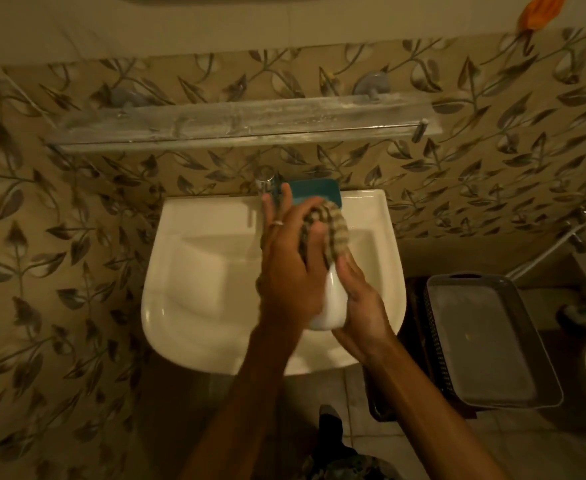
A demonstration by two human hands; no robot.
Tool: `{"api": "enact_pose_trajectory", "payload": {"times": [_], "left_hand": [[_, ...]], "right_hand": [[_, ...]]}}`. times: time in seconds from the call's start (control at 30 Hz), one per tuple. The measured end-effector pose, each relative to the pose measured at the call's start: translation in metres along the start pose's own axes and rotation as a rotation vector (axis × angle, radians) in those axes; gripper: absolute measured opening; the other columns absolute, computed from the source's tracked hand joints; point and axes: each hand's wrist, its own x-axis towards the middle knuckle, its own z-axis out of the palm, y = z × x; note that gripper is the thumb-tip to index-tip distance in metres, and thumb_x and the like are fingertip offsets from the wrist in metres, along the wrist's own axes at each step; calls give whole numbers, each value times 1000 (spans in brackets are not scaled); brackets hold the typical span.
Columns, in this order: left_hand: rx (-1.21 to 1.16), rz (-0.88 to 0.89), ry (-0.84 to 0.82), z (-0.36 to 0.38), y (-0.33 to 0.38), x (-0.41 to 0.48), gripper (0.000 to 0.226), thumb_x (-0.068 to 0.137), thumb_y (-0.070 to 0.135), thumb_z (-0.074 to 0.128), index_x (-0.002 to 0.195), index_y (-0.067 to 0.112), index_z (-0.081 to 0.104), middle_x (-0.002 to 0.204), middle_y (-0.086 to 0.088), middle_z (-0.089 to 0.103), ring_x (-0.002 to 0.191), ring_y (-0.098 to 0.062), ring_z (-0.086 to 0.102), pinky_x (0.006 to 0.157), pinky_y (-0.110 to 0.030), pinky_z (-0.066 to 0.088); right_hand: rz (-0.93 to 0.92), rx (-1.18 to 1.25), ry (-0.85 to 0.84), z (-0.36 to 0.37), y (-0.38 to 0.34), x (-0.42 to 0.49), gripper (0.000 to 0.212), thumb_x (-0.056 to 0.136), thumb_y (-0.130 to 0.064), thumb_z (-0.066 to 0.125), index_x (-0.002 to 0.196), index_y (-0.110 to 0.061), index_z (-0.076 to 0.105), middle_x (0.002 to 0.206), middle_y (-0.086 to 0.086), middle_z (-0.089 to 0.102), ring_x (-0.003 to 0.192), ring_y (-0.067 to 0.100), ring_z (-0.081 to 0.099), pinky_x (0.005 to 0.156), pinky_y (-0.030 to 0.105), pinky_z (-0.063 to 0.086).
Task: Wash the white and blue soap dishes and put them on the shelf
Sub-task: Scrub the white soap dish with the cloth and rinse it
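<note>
In the head view, your left hand [286, 268] reaches forward over the sink [198, 271], with the long fingers stretched toward the wall. Its thumb side clamps a striped scrubber [329, 230] against the upper end of the white soap dish [331, 306]. Your right hand [361, 306] comes from the right and cups this dish from below, with the fingers wrapped around its side. Both forearms cross the front rim of the sink.

The dish is held above the right half of the basin, close to the right rim. The left half of the basin is open. Behind your left fingers stands the tap [265, 178], and just beside it the blue soap dish [316, 194] lies on the back ledge of the sink, partly hidden by the scrubber. The glass shelf [236, 128] is on the wall above, well apart from the hands. A grey basket [485, 341] stands near the sink's right side.

The white dish looks smooth and rounded; only its lower part shows. The blue one is rectangular with rounded corners.
</note>
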Motion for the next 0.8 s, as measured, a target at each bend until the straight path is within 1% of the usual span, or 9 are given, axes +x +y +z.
{"api": "enact_pose_trajectory", "payload": {"times": [0.07,0.13,0.3,0.4,0.47,0.57,0.67,0.73,0.8], "left_hand": [[-138,-129,1,-7,-6,14,33,100,27,36,127,18,54,142,-11,48,134,-24,41,112,-42,35],[-197,-173,-5,-4,-9,5,34,101,24,34,130,18,51,133,-8,56,119,-18,55,102,-39,46],[-201,-86,-28,23,-7,-70,34,99,29,34,126,49,38,155,9,27,146,-10,10,113,-37,32],[-208,-1,-46,30,-7,-86,35,97,23,34,125,40,46,154,13,27,146,-7,0,116,-35,24],[-308,-16,-57,24,-11,-76,34,97,21,33,122,28,54,150,14,35,145,-7,13,113,-26,30],[-703,-363,40,11,-29,-55,35,99,27,32,126,22,54,137,-2,54,126,-18,51,102,-36,46],[-1106,-724,135,-6,-45,-40,40,101,30,29,118,15,61,118,-17,62,104,-30,62,92,-50,51],[-1269,-747,159,-17,-52,-37,45,100,33,28,102,22,72,106,-7,72,96,-22,69,81,-44,56],[-1431,-748,161,-27,-55,-35,44,100,34,27,111,20,67,108,-6,72,102,-23,68,84,-52,55]], "right_hand": [[-20,-2,-47,3,8,-4,45,89,-37,44,131,-24,51,122,9,64,109,25,63,88,38,55],[-48,57,-26,7,13,-5,45,90,-37,43,133,-23,50,124,11,63,111,26,62,90,40,55],[30,287,134,0,3,4,68,88,-47,44,143,-6,41,141,22,49,128,37,49,113,48,34],[122,373,92,-8,-8,7,61,84,-50,45,123,-4,55,106,15,66,95,26,67,88,37,55],[97,418,93,-11,-6,7,57,83,-42,49,125,-2,55,106,17,65,96,28,65,88,38,55],[39,321,121,-23,-5,7,63,84,-26,55,142,-6,42,128,21,52,119,36,51,108,48,39],[45,213,119,-30,-7,5,54,79,-29,62,129,-9,54,107,12,63,96,24,64,86,42,54],[15,104,204,-33,-7,5,50,75,-36,66,120,-15,60,93,7,71,80,18,71,67,36,58],[0,-15,260,-31,-7,4,61,70,-41,70,125,-18,59,101,11,72,89,24,72,71,41,60]]}}
